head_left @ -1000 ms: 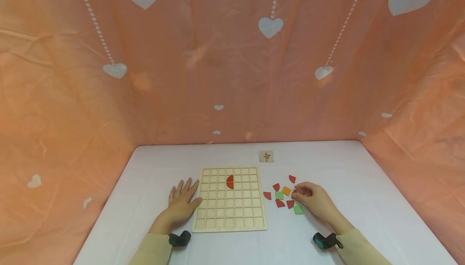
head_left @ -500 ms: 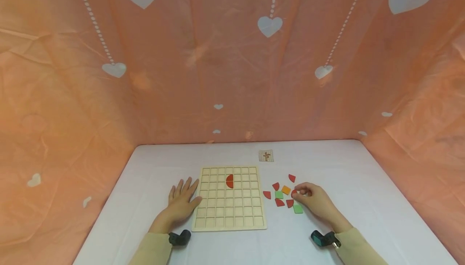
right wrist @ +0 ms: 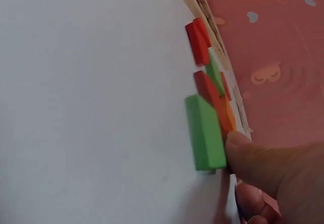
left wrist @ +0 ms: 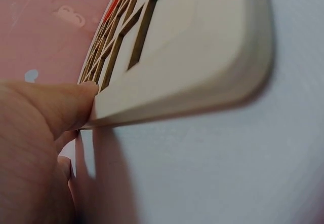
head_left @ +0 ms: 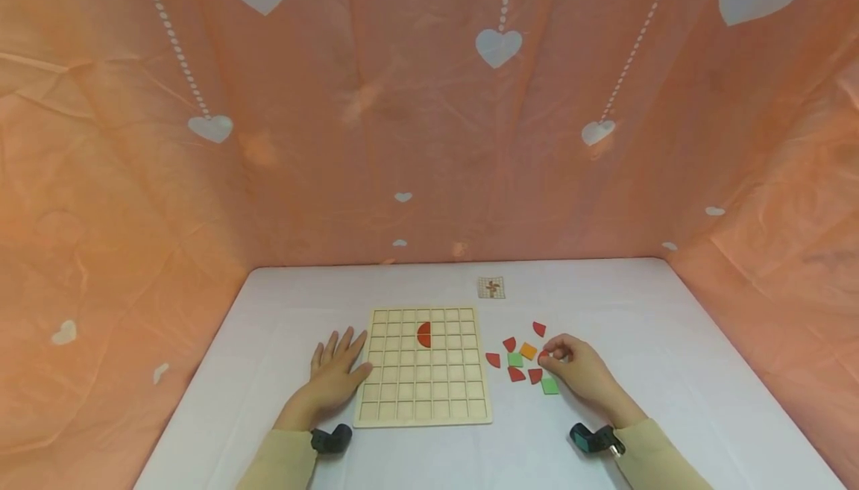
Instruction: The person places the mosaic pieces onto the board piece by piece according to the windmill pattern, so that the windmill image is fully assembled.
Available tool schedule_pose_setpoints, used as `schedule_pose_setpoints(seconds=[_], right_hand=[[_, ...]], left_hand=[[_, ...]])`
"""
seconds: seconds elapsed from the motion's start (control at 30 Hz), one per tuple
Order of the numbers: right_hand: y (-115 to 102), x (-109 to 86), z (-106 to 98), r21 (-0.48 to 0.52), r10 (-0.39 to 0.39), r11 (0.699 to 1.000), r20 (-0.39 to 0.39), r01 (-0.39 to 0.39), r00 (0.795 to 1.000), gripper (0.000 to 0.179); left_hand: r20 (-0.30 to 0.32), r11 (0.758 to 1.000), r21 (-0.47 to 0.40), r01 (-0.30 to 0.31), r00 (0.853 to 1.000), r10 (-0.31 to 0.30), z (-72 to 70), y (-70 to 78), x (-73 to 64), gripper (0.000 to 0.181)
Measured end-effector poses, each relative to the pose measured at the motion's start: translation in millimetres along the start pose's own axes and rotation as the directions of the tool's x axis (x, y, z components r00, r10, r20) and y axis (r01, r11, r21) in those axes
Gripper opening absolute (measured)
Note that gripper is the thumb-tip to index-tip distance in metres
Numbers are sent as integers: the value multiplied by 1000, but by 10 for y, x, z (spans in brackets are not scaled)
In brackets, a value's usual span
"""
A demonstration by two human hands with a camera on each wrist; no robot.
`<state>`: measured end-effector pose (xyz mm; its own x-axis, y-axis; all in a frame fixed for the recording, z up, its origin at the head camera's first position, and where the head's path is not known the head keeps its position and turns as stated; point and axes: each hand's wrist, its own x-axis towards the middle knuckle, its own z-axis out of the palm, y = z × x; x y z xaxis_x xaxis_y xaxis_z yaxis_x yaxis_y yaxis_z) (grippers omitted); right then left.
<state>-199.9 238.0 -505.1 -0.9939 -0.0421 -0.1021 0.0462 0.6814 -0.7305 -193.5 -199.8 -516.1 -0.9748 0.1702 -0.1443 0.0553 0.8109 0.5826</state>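
Note:
My right hand (head_left: 582,371) has thumb and forefinger around a red quarter-circle tile (head_left: 542,356), mostly hidden by the fingers. Right beside the thumb are an orange square tile (head_left: 528,351) and a green square tile (head_left: 549,386). The right wrist view shows that thumb (right wrist: 253,158) just past the green tile (right wrist: 205,133). On the left, my left hand (head_left: 333,379) lies with fingers spread, its thumb (left wrist: 71,105) against the edge of the wooden grid board (head_left: 408,391). Two red quarter-circles (head_left: 424,335) form a half disc in the board's upper cells.
Between board and right hand lie several red quarter-circle tiles (head_left: 516,374) and another green square tile (head_left: 515,359). A small card (head_left: 491,288) with a pinwheel pattern on a grid lies behind them. Orange cloth (head_left: 429,139) with hearts stands around the white table (head_left: 302,289).
My right wrist has shifted slightly to the left, while the fingers stay at the same red tile. The left hand and the board look unchanged.

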Motion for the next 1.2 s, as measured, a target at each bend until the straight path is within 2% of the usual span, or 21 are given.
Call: schedule_pose_setpoints(seconds=[0.77, 0.93, 1.03, 1.2], right_hand=[[-22, -24, -14, 120, 43, 992, 21, -45, 999, 20], [-28, -11, -54, 127, 28, 991, 24, -31, 999, 19], [-83, 26, -97, 131, 14, 991, 11, -15, 1000, 20], [-300, 133, -85, 182, -3, 983, 10, 1, 1000, 20]], left_hand=[[-11, 1000, 6, 2, 1000, -2, 11, -2, 12, 65], [-8, 1000, 7, -1, 1000, 1, 20, -8, 4, 64], [-4, 1000, 17, -7, 1000, 7, 18, -13, -4, 64], [-15, 1000, 21, -21, 1000, 21, 10, -16, -5, 64]])
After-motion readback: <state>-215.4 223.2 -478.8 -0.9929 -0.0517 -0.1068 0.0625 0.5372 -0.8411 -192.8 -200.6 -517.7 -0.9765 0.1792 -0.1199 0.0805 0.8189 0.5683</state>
